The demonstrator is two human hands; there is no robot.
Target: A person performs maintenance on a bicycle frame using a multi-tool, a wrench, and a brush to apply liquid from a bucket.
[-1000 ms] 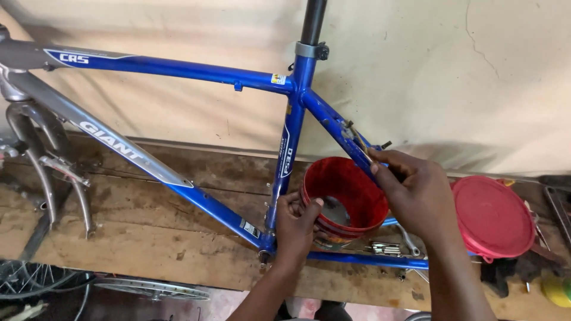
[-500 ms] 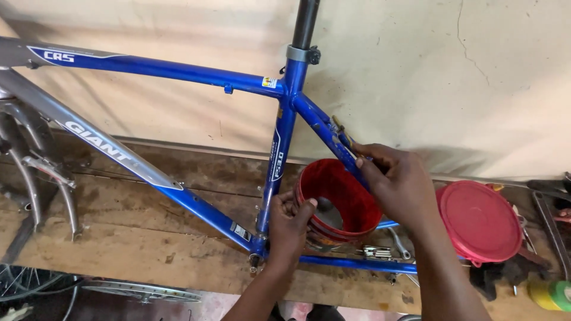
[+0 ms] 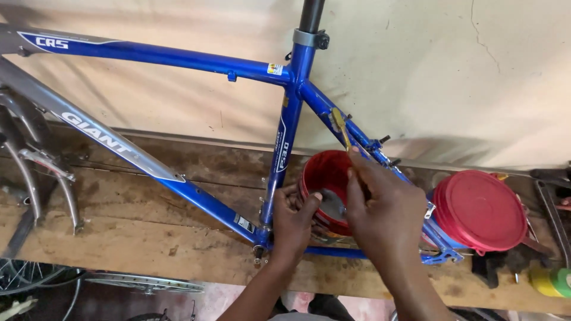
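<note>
A blue and silver bicycle frame (image 3: pixel 178 58) stands on a wooden bench against a pale wall. My left hand (image 3: pixel 294 223) grips the rim of a small red tub (image 3: pixel 324 173) held just behind the frame's seat tube (image 3: pixel 284 148). My right hand (image 3: pixel 383 208) is over the tub and holds a thin brush with a yellowish handle (image 3: pixel 340 126), which points up along the blue seat stay. Grey paste shows inside the tub. The brush's tip is hidden by my fingers.
A red round lid (image 3: pixel 479 209) lies on the bench (image 3: pixel 119 238) to the right. The grey fork (image 3: pixel 41 172) hangs at the left. A wheel rim (image 3: pixel 143 282) lies below the bench edge. Yellow and green tape rolls (image 3: pixel 550 280) sit at the far right.
The view has shifted slightly. My right hand has risen, so the brush handle now stands up against the seat stay. My left hand still holds the tub.
</note>
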